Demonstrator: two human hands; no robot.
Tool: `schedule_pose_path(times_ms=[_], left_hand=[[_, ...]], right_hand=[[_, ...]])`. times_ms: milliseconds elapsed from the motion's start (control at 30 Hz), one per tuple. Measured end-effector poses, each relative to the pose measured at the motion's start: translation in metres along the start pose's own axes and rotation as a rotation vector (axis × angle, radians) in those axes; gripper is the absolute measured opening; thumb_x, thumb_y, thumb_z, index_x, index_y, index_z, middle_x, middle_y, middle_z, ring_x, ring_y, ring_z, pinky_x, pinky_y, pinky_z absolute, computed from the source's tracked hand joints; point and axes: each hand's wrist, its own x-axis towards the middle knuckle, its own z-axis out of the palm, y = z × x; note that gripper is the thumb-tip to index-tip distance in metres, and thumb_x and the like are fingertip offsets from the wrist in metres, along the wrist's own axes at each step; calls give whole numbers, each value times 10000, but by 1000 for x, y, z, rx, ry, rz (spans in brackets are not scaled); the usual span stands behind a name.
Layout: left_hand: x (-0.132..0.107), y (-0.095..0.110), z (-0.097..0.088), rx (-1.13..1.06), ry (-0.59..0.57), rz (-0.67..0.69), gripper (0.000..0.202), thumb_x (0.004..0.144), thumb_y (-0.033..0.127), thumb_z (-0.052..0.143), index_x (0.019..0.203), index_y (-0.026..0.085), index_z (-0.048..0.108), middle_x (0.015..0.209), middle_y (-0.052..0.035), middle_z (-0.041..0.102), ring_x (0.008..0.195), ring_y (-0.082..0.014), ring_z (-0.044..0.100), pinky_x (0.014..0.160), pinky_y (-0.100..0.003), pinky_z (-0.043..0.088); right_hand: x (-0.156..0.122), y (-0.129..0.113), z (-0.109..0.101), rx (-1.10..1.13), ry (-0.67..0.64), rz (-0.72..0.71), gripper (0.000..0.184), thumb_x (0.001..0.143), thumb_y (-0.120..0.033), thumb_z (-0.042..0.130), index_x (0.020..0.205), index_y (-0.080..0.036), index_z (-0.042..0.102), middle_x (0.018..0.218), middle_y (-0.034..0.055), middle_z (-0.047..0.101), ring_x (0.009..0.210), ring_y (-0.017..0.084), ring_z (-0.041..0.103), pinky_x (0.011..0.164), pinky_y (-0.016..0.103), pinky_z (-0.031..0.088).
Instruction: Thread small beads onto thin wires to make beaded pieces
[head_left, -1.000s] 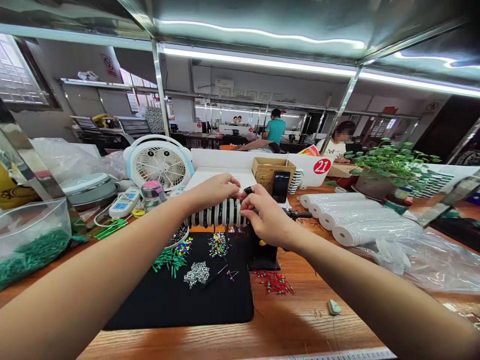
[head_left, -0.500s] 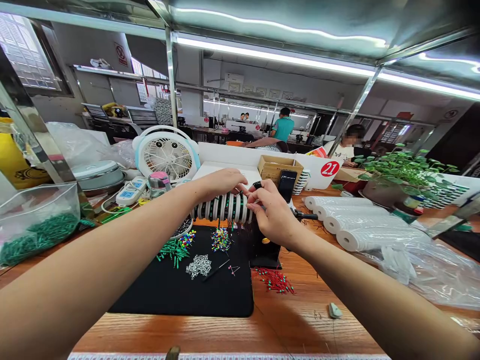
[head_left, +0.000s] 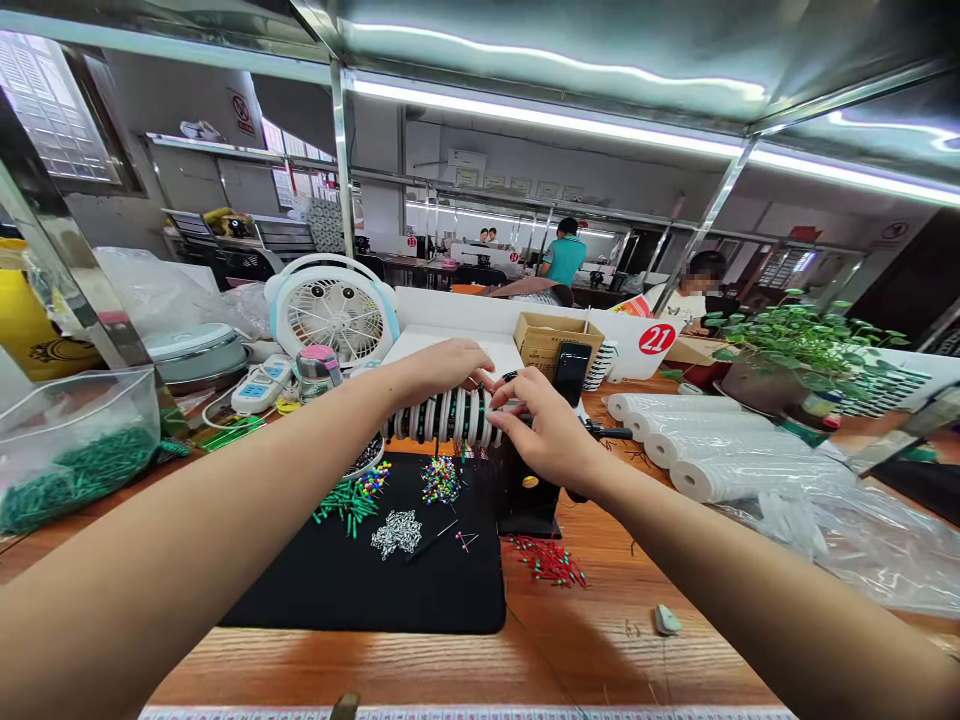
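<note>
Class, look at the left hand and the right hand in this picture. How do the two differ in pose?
The left hand lies flatter, its fingers stretched out above the row of rings, while the right hand is curled, its fingertips bunched at the row's end. The right hand is nearer the phone than the left hand. Both are bare and at the rings.

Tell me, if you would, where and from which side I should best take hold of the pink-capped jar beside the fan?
Come from above and wrap one hand around the upright, round body of the pink-capped jar, just under the cap. The fan stands behind it, the power strip lies to its left, and the left forearm crosses in front.
</note>
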Motion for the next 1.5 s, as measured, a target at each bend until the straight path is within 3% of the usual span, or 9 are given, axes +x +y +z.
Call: schedule_pose_path(times_ms=[200, 400, 500, 633, 900, 1067, 1233, 1400, 1500], left_hand=[[0, -1, 0, -40, -2, -29, 209, 738, 219, 442, 869, 140, 585, 797, -60, 668, 758, -180, 589, 711, -310, 429], [-4, 0, 1, -19, 4, -10, 286, 759, 211, 396, 976, 144, 569, 855, -83, 696, 841, -208, 609, 785, -354, 450], [-23, -1, 8, 142, 65, 130, 374, 761, 163, 387, 1112, 134, 513, 1001, -98, 676, 987, -216, 585, 908, -388, 417], [-55, -10, 20, 363, 93, 417, 583, 725, 46, 394, 1282, 213, 362, 1241, -76, 549, 1152, -186, 500, 1003, -394, 374], [-69, -42, 32, 697, 115, 779, 334, 848, 46, 423, 1078, 233, 576, 1367, -94, 377, 1231, -206, 416, 995, -378, 420], [-71, -35, 28, 643, 359, 866, 266, 840, 74, 493, 1013, 231, 621, 1265, -90, 495, 1152, -215, 489, 929, -381, 458], [-52, 1, 5, 677, 614, 707, 146, 838, 240, 542, 913, 229, 667, 950, -38, 672, 915, -195, 607, 844, -342, 473], [-7, 16, -15, 407, 573, 230, 266, 809, 418, 514, 877, 211, 667, 829, -29, 699, 770, -195, 648, 529, -240, 488], [24, 12, -24, 279, 544, 59, 272, 740, 434, 572, 813, 190, 669, 816, -55, 697, 751, -208, 655, 426, -210, 431]], right_hand=[[11, -1, 1, 54, 32, 168, 141, 737, -120, 620, 676, -173, 506, 840, 13, 488, 791, 146, 483, 737, 314, 415], [6, -1, 4, 49, 37, 118, 127, 733, -107, 624, 673, -167, 529, 846, 9, 464, 774, 136, 479, 734, 312, 418], [-1, 1, -1, 103, 93, 63, 73, 756, -137, 615, 787, -176, 562, 916, 28, 486, 859, 151, 502, 737, 300, 447], [-6, 5, -10, 79, 166, 56, 204, 779, -111, 567, 972, -172, 551, 1033, 69, 519, 1002, 177, 506, 856, 352, 439], [-5, 6, -5, -135, -89, 13, 566, 729, -142, 605, 1265, -115, 426, 1225, 145, 502, 1163, 230, 442, 988, 386, 355], [-5, 6, 0, -257, -79, 9, 470, 734, -269, 655, 1162, -122, 528, 1113, 129, 587, 1071, 251, 508, 913, 389, 395], [-7, -1, 2, -348, -29, -6, 480, 702, -287, 701, 1118, -113, 539, 1060, 129, 597, 1017, 257, 514, 882, 380, 397], [-12, -4, 2, -378, -1, -37, 479, 715, -272, 686, 1124, -80, 527, 1056, 141, 585, 979, 258, 511, 868, 377, 398], [-15, -4, 4, -395, 10, -48, 470, 724, -253, 669, 1135, -87, 514, 1071, 142, 572, 980, 260, 501, 865, 382, 394]])
